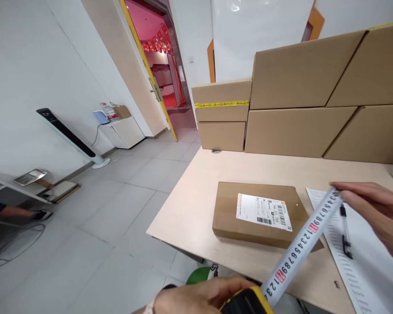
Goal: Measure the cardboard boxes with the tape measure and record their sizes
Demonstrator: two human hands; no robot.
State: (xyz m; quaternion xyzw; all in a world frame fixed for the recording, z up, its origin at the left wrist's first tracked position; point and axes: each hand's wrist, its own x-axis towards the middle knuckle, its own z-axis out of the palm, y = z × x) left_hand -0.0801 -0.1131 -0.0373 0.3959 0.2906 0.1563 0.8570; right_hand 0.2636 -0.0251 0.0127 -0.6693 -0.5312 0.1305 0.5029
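Note:
A yellow and black tape measure (249, 302) is held in my left hand (196, 297) at the bottom of the view. Its white blade (301, 246) runs up and to the right, printed with black numbers and red tens. The thumb and fingers of my right hand (380, 207) pinch the blade's free end. Beyond the blade, a flat cardboard parcel (225, 213) with a white shipping label (265, 211) lies on the table, partly hidden by the blade at its right corner. Under my right hand are printed sheets (363, 279) and a black pen (346, 235).
Stacked cardboard boxes (291, 78) line the back of the table (190, 218). The table's left edge borders a grey tiled floor (124, 205). A tower fan (68, 135), a white cabinet (127, 131) and an open door (149, 69) are farther left. Someone's foot (41, 215) shows at far left.

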